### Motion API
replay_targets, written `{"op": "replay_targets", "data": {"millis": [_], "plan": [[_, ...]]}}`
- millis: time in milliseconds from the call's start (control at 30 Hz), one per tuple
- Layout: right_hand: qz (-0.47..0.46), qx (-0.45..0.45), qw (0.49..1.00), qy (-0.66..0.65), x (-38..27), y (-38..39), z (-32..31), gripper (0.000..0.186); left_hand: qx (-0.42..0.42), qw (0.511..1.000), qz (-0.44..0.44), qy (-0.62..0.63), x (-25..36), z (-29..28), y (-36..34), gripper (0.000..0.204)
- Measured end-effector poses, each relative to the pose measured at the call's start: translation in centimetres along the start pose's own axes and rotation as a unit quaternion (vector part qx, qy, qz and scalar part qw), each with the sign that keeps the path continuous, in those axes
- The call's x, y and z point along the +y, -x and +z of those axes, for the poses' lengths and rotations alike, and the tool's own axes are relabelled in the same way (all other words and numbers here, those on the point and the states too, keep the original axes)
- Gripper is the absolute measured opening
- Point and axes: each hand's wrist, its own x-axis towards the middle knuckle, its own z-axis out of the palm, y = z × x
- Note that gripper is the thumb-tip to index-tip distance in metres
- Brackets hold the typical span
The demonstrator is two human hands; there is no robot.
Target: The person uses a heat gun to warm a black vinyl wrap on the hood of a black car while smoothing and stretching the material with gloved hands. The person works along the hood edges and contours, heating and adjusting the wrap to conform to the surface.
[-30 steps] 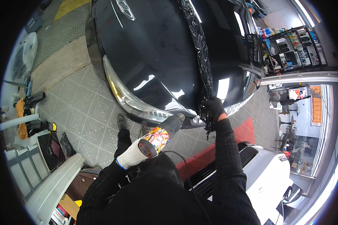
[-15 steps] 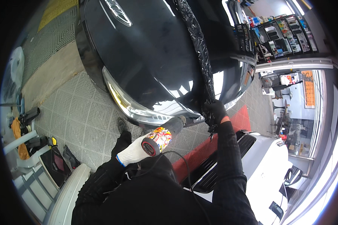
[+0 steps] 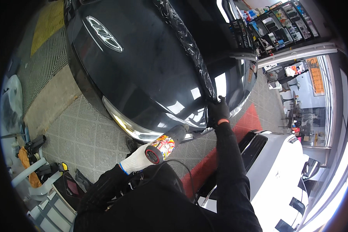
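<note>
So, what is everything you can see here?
Black car: one, black, upper centre
Emblem: one, silver, on that car
Crinkled film: one, black, across that car
Heat gun: one, dark and multicoloured, centre
Cord: one, black, by heat gun
White car: one, white, lower right
Floor strip: one, red, between cars
Floor tiles: many, grey, around black car
Shelf rack: one, dark, upper right
Draped piece: one, orange, lower left
Left hand: one, white-gloved, holding heat gun
Right hand: one, black-gloved, at film's near end
Sleeves: two, black, lower centre
</note>
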Motion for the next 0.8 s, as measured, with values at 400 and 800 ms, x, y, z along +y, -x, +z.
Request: {"op": "replay_targets", "data": {"millis": [400,800], "plan": [[-0.084,0.149,0.983,0.068,-4.0,-4.2,6.0,0.056,0.025,0.999,-0.023,-0.013,3.3,-2.7,-1.4,0.083],[-0.024,0.052,0.995,0.084,-4.5,-4.0,4.1,0.078,0.040,0.996,0.054,0.051,2.8,-1.4,-0.9,0.078]]}}
